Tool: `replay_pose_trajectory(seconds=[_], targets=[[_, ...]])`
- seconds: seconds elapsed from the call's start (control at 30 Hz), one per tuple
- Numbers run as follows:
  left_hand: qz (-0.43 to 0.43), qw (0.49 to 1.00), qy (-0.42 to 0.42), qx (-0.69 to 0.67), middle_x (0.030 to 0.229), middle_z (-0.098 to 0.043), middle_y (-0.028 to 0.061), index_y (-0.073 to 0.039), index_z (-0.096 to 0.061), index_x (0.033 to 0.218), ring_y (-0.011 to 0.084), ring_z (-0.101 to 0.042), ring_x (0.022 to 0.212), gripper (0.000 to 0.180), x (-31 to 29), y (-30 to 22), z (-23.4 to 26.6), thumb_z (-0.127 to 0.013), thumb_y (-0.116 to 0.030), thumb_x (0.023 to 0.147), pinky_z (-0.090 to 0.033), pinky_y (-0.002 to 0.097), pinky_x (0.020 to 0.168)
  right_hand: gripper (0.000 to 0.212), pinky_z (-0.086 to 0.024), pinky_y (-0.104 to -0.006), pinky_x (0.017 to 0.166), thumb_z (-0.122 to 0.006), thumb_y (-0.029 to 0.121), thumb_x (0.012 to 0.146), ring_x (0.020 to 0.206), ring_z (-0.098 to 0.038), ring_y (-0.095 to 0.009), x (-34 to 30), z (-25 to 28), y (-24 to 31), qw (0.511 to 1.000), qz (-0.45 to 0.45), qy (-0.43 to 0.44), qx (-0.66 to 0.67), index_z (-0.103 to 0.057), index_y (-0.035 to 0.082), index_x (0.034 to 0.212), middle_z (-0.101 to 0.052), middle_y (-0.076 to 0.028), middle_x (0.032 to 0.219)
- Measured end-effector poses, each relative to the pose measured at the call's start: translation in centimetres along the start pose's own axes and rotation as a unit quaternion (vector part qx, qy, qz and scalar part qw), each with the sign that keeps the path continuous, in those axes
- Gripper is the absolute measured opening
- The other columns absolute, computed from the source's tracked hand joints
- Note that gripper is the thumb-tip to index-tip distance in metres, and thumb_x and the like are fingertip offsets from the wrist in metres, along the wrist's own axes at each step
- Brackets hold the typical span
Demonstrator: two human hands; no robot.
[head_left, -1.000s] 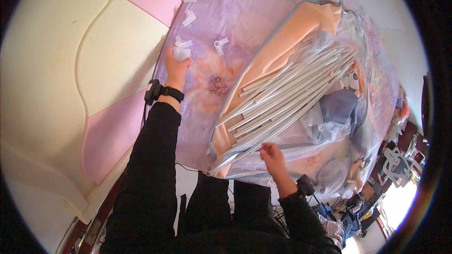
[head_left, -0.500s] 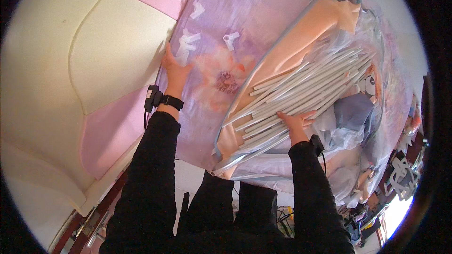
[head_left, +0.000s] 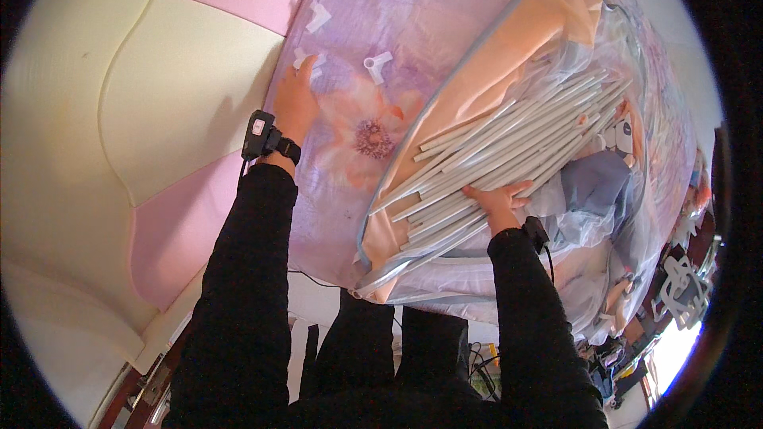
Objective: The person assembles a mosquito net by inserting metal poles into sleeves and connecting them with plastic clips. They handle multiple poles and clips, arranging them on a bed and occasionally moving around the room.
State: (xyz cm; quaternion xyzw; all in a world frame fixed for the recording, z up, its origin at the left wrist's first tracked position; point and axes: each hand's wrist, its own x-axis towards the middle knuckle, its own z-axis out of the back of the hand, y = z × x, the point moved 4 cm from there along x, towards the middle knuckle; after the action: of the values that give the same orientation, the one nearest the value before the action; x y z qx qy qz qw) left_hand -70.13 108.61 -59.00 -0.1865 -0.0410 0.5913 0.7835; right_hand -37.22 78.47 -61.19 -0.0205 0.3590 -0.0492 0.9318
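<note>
My left hand (head_left: 295, 103) reaches over the left edge of the floral sheet. It touches or nearly touches a small cluster of white plastic pipe connectors (head_left: 317, 72), partly covering them. Its visible digits are extended, though some are hidden. A big bundle of thin pale grey tubes (head_left: 509, 143) lies slantwise in an unzipped bag with an orange-peach flap (head_left: 493, 71). On the bundle's near side rests my right hand (head_left: 497, 200), thumb and fingers spread, gripping none of the tubes. One three-armed connector (head_left: 378, 67) sits apart on the sheet.
More white connectors (head_left: 318, 17) lie along the sheet's upper left edge. A padded pink and cream headboard (head_left: 191, 63) borders the left side. Clear plastic film and a grey-blue cloth bundle (head_left: 594, 187) fill the bag's right part. A white plastic chair (head_left: 682, 290) stands far right.
My left hand has moved slightly up and in over the connectors, now covering more of them. My right hand stays on the tubes. The whole view has shifted a little.
</note>
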Motion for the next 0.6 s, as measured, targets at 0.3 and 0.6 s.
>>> replay_pose_trajectory(seconds=[0.3, 0.6], targets=[[-0.005, 0.997, -0.070, -0.041, 0.123, -0.048, 0.0222, -0.010, -0.047, 0.129, 0.0396, -0.043, 0.118, 0.058, -4.4, 3.1, 1.3, -0.061, 0.001, 0.074, -0.034, 0.0459, 0.101, 0.166, -0.012, -0.0445, 0.114, -0.094, 0.041, 0.041, 0.138, 0.013, -0.045, 1.0, -0.4, -0.3, 1.000, 0.026, 0.008, -0.014, 0.041, 0.010, 0.132, 0.025, -0.037, 0.141], [0.074, 0.987, -0.140, -0.004, 0.141, -0.030, 0.0268, -0.005, -0.028, 0.143, 0.0443, -0.027, 0.131, 0.075, -12.1, 0.0, -0.9, -0.065, -0.016, 0.078, -0.021, 0.0531, 0.108, 0.163, -0.010, -0.0460, 0.114, -0.093, 0.038, 0.044, 0.135, 0.018, -0.049, 1.8, -0.9, -0.3, 0.996, 0.067, -0.004, -0.051, 0.041, 0.006, 0.131, 0.026, -0.040, 0.139]])
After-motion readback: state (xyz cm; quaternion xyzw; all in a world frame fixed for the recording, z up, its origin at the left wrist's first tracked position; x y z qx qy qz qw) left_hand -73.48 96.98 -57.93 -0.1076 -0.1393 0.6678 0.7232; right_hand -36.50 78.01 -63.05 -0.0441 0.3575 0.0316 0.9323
